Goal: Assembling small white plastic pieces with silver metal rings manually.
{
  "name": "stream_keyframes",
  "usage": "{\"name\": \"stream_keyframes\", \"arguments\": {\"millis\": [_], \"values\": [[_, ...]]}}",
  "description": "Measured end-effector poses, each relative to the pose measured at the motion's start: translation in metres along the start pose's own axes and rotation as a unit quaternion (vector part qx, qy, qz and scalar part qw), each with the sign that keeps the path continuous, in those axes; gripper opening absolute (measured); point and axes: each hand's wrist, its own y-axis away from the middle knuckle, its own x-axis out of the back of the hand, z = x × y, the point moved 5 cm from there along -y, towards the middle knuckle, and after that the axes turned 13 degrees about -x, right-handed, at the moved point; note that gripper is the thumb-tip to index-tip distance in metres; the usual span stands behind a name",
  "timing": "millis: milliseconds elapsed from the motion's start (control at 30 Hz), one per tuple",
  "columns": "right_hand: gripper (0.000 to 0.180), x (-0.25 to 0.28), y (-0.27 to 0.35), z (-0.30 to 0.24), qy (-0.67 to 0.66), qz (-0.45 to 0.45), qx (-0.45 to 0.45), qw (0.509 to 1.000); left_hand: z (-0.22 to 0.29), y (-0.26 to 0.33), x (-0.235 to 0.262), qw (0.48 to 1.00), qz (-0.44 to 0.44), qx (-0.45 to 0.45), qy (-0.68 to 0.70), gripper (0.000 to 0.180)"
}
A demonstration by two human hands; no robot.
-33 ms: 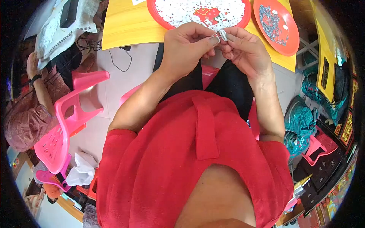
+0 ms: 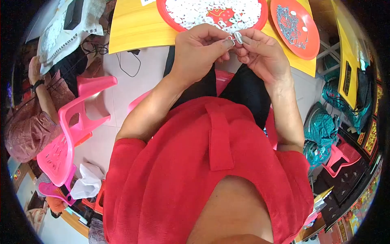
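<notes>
Both my hands meet over the table's near edge, in front of the red tray of white pieces. Between the thumb and fingers of my right hand (image 2: 266, 53) is a small white oval plastic ring (image 2: 238, 38). My left hand (image 2: 199, 51) is pinched closed right beside it, its thumb tip at a tiny whitish piece (image 2: 231, 40) that is too small to name. The red tray (image 2: 161, 13) holds many similar white pieces. To its right, an orange-red plate (image 2: 310, 30) carries a heap of small silvery metal parts (image 2: 287, 25) and a few white pieces.
The yellow wood-grain table (image 2: 136, 30) ends just short of my lap. A pink plastic chair (image 2: 65, 142) stands at left, near another person's arm (image 2: 45, 97) and a white woven sack (image 2: 77, 38). Teal bags (image 2: 321, 126) lie at right; a white bag (image 2: 87, 181) sits at lower left.
</notes>
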Motion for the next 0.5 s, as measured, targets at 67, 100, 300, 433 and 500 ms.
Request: {"name": "stream_keyframes", "arguments": {"millis": [67, 100, 300, 433, 500], "values": [[0.018, 0.000, 0.001, -0.001, 0.004, 0.006, 0.004, 1.000, 0.000, 0.000, 0.000, 1.000, 0.000, -0.006, -0.011, 0.006], [0.018, 0.001, 0.001, -0.001, 0.009, 0.012, 0.008, 1.000, 0.000, 0.000, 0.000, 1.000, -0.001, -0.006, -0.011, 0.006], [0.014, -0.011, 0.009, -0.010, 0.153, 0.105, 0.115, 0.976, -0.001, 0.000, 0.002, 0.999, -0.006, -0.001, -0.046, 0.006], [0.012, -0.016, 0.013, -0.011, 0.256, 0.155, 0.162, 0.940, 0.002, 0.000, 0.001, 0.997, -0.011, -0.010, -0.076, 0.006], [0.012, -0.018, 0.014, -0.013, 0.281, 0.174, 0.170, 0.928, 0.003, 0.001, 0.001, 0.996, -0.014, -0.016, -0.087, 0.006]]}}
